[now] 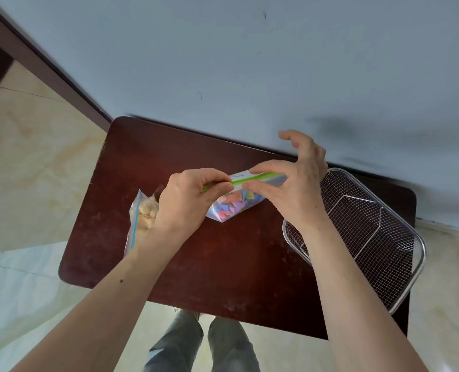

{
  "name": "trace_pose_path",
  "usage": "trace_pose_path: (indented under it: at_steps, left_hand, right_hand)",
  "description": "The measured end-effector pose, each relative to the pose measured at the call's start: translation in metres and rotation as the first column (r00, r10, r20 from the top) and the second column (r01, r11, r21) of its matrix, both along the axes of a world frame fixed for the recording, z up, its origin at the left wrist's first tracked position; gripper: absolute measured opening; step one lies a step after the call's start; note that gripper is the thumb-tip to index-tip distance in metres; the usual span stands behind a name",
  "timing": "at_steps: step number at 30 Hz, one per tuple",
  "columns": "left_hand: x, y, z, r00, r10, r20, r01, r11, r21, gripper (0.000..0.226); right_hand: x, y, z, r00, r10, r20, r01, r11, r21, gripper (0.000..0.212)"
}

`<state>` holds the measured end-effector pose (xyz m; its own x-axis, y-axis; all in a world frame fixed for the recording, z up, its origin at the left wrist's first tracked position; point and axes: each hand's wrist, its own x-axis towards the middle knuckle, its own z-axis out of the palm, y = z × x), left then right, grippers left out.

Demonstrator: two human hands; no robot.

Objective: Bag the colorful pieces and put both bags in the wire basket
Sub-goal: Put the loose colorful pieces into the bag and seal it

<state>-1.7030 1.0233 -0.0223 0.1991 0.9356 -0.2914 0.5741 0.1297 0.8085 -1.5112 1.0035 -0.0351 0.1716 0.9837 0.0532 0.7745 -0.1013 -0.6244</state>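
At the left of the frame, pale glossy floor tiles (27, 162) meet a dark wooden baseboard (62, 73) that runs diagonally from the upper left. A dark reddish-brown wooden table with rounded corners (223, 264) fills the centre. On its left part lies a clear zip bag with a blue seal strip (135, 226), holding pale beige pieces; the left forearm partly covers it. Just right of that, the left hand (188, 202) is pinched closed on the green zip strip (245, 179) of a second clear plastic bag (239, 202), which is held just above the middle of the table and is filled with colourful paper pieces (232, 204) in orange, yellow, purple, blue and pink. The right hand (295, 189) grips the same green strip further right between thumb and forefinger, its other fingers curled and raised. At the right edge of the table sits a rectangular silver wire mesh basket (378, 237), overhanging the near corner. A grey-blue wall (250, 63) spans the upper frame.
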Motion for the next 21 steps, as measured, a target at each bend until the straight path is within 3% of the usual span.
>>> trace_pose_path:
  at_steps: [4, 10, 21]
  left_hand:
    - [-0.002, 0.004, 0.0, 1.0, -0.02, -0.001, 0.02, 1.0, -0.003, 0.007]
    - [-0.01, 0.007, 0.001, 0.999, -0.039, -0.005, 0.039, 0.999, 0.017, 0.01]
    - [-0.032, 0.01, -0.006, 0.994, 0.09, -0.056, -0.093, 0.995, -0.047, 0.009]
  right_hand:
    - [0.0, 0.005, -0.003, 0.999, 0.024, -0.023, -0.024, 1.0, -0.01, 0.015]
    - [0.004, 0.006, -0.004, 0.998, 0.006, -0.067, -0.007, 1.0, -0.017, 0.016]
    - [0.02, 0.007, -0.004, 0.992, -0.055, -0.113, 0.053, 0.998, -0.018, 0.018]
